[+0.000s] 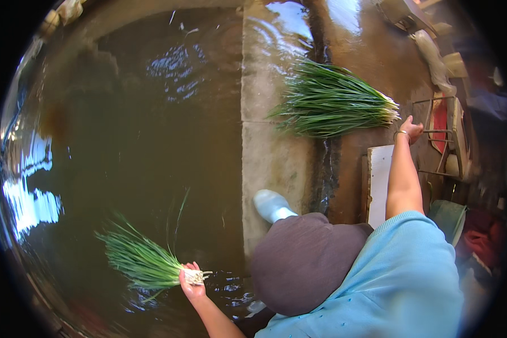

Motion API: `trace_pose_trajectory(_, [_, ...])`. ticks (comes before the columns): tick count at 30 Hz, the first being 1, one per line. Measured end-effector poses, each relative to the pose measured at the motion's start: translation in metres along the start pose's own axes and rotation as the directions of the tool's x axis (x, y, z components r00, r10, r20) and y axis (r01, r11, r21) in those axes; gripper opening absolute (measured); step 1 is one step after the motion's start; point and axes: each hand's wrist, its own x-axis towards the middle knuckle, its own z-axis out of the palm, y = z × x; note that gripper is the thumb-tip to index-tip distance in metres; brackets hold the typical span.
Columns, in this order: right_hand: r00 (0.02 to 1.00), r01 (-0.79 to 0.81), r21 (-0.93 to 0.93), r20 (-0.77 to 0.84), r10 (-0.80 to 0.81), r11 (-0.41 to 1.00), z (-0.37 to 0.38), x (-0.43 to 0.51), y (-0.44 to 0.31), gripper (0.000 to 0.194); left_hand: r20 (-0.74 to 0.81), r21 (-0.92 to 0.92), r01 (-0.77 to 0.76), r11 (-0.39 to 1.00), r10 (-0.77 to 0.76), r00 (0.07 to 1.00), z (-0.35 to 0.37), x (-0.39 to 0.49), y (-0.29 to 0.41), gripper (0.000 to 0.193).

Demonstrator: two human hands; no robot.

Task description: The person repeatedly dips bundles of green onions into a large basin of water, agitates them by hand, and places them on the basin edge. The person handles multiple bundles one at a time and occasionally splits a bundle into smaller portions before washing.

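Note:
A bunch of green leafy stalks with white bases [143,258], probably garlic chives, lies in my left hand [192,281] at the lower left, over murky water. My left fingers are around its white ends, and the leaves fan out to the left. At the upper right, a larger pile of the same greens [333,101] rests across the wet concrete ledge, its white ends to the right. Just beyond those ends is my right hand [412,129], with a bracelet at the wrist. Its fingers are partly curled beside a metal-framed stool; whether they touch the frame cannot be told.
Brown water [173,148] fills the left side, bordered by the concrete ledge [274,169], where my pale boot [271,205] stands. A white board [380,181] is beneath my right arm. The metal-framed stool [458,139] and a green container [447,217] stand at the right.

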Motion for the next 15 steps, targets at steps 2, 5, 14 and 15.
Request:
trace_pose_trajectory(2, [0.845, 0.519, 0.266, -0.017, -0.534, 0.812, -0.024, -0.037, -0.028, 0.039, -0.029, 0.110, -0.004, 0.994, 0.007, 1.000, -0.006, 0.007, 0.001, 0.031])
trace_pose_trajectory(5, [-0.045, 0.920, 0.387, 0.258, -0.965, 0.061, -0.059, -0.097, -0.048, 0.013, -0.077, 0.016, 0.012, 1.000, -0.011, 0.997, -0.014, 0.013, 0.002, 0.031])
trace_pose_trajectory(14, [-0.124, 0.950, 0.229, 0.902, -0.414, 0.214, -0.057, -0.027, 0.028, 0.022, 0.142, -0.044, -0.055, 0.997, 0.061, 0.988, -0.014, 0.016, -0.007, 0.026])
trace_pose_trajectory(15, [-0.141, 0.957, 0.214, 0.933, -0.331, 0.194, -0.052, -0.017, 0.032, 0.027, 0.161, -0.059, -0.057, 0.997, 0.065, 0.985, -0.013, 0.015, -0.007, 0.027])
